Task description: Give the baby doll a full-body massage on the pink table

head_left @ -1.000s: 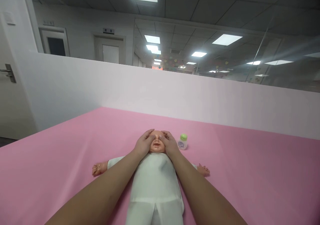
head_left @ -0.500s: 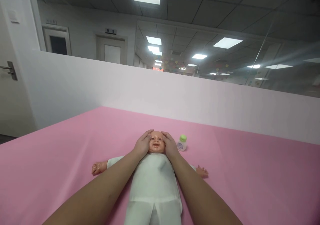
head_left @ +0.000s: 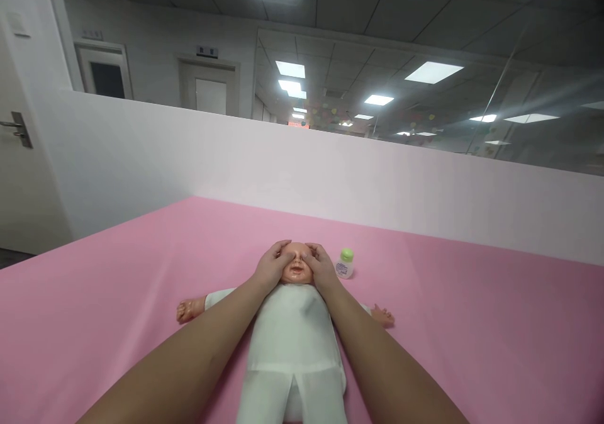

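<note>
A baby doll in white clothes lies on its back with its arms stretched out sideways. My left hand cups the left side of its head, the thumb across one eye. On the other side, my right hand holds the head in the same way, its thumb over the other eye. Between the thumbs the doll's nose and open mouth show, while its eyes are covered. A small clear bottle with a green cap stands just right of my right hand, apart from it.
The doll rests on a pink padded surface. A low white wall runs along its far edge, with glass above the wall on the right. At far left is a door with a metal handle.
Both thumbs have moved inward from the sides of the doll's face onto its eyes. The palms still hold the head. The view has shifted slightly.
</note>
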Demonstrator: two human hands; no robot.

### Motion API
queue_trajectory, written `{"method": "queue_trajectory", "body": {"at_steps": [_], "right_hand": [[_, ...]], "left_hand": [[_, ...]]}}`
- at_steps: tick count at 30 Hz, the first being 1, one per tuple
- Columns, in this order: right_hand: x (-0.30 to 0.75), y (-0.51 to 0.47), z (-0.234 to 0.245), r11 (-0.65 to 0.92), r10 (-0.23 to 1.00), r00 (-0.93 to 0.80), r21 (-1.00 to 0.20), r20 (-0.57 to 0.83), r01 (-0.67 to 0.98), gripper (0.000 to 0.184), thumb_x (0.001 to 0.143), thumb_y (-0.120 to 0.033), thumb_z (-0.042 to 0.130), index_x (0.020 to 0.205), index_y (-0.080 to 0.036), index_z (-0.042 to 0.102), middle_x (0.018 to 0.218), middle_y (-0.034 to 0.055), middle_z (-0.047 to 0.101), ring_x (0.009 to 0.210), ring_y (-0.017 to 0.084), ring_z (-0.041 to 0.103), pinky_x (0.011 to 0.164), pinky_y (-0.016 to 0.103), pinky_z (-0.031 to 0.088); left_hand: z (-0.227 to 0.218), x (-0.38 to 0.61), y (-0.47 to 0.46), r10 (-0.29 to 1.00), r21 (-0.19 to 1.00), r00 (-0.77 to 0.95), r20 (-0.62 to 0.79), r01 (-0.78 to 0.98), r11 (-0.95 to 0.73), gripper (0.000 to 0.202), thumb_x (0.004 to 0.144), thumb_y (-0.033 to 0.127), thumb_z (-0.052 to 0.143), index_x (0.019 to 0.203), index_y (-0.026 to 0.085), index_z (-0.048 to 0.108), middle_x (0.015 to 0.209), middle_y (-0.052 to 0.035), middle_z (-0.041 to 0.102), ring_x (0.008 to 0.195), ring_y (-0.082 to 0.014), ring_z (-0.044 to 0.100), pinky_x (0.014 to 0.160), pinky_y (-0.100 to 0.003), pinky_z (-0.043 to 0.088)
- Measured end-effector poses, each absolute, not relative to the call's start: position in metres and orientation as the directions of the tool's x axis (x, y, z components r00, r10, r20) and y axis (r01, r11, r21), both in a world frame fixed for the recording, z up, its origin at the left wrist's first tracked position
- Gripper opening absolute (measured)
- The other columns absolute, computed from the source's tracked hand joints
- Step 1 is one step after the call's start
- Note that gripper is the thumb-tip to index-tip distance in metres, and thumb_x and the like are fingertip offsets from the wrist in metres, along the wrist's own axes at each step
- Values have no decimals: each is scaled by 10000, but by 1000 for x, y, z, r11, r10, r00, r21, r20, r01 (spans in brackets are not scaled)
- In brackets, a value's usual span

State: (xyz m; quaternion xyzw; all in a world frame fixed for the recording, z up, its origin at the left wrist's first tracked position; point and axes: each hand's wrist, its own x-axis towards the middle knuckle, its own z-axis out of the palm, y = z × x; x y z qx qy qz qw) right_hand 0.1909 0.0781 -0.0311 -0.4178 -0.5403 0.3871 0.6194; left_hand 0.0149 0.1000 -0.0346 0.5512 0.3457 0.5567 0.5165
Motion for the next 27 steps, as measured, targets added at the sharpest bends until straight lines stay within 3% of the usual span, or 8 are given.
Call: {"method": "queue_trajectory", "body": {"at_steps": [13,27], "right_hand": [[186,81,-26,340,935,134,-937,328,-78,406,761,-510,793,1046,-243,686,1071,31,713,1040,270,638,927,393,505],[189,89,-34,272,961,108,-932,253,-238,396,716,-387,724,1088,-251,712,1089,33,736,1062,283,648,933,421,531]], "left_hand": [[-34,20,102,974,957,126,186,-247,-150,531,813,437,750,1303,244,679,1246,-100,729,1109,-286,699,996,-415,549],[-30,22,101,981,951,87,173,-275,-143,506,797,470,727,1234,217,703,1193,-94,744,1123,-281,687,1015,-406,538]]}}
